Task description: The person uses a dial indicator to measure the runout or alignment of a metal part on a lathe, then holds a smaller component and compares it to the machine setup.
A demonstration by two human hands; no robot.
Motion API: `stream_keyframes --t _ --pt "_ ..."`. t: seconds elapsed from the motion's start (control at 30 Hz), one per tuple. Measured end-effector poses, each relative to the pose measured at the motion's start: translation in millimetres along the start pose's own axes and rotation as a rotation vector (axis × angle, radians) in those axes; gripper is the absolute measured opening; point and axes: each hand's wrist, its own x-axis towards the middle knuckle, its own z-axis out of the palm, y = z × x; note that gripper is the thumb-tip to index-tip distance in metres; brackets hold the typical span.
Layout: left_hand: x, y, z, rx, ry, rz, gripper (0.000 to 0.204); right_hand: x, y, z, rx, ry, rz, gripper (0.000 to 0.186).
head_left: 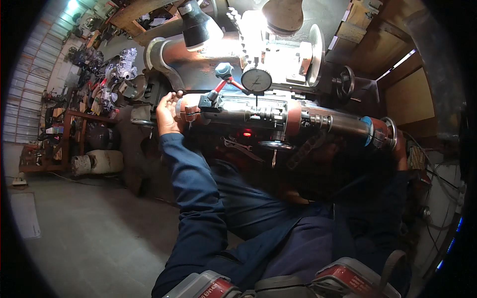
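Observation:
My left hand (169,115) is closed around the round left end (180,108) of a long horizontal machine spindle assembly, its fingers bent over the rim. At the far right, my right hand (400,148) lies in shadow against a metal handwheel (392,133); its fingers are hidden. Between them runs a grey steel shaft (233,113) with stepped collars and a reddish-brown housing (294,117). A round dial indicator (256,79) stands over the shaft, its stem pointing down at it. A jointed red arm (218,88) with a blue-grey knob (224,70) rises from a black base block (210,103).
A black lamp (195,25) lights the machine bed. Below the shaft are a small handwheel (276,145), wrenches (238,144) and a red light (247,134). Another handwheel (346,83) sits at back right. Metal parts (127,64) crowd the left; concrete floor (99,223) lies below them.

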Motion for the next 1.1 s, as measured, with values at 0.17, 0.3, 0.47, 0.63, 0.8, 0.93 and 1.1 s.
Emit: stream_keyframes --t 0.17,0.3,0.47,0.63,0.8,0.93,1.1 --pt "-39.2 20.6 45.3 0.326 -0.114 -0.136 0.059 -36.2 26.1 -21.3 -0.402 -0.109 0.112 0.025" --pt "-25.5 26.2 47.8 0.519 -0.215 -0.213 0.070 -58.0 -96.2 -42.4 -0.222 -0.161 0.210 0.026" --pt "-34.9 22.5 51.0 0.897 -0.074 0.358 0.050 -43.0 -162.6 -31.1 -0.168 0.085 0.099 0.035" --pt "-116.8 -0.3 128.4 1.070 -0.290 1.654 0.059 -18.6 -164.4 -6.5 0.058 0.187 0.085 0.037" --pt "-123.4 -41.2 159.4 1.285 -0.200 1.655 0.063 -17.2 -152.6 -5.4 0.036 0.254 0.134 0.040" --pt "-117.0 -48.7 159.1 1.226 -0.134 1.693 0.055 -24.6 -154.4 -5.2 0.064 0.260 0.134 0.041" --pt "-113.8 -49.4 162.5 1.117 0.003 1.804 0.058 -31.8 -144.1 -6.4 0.077 0.305 0.064 0.042"
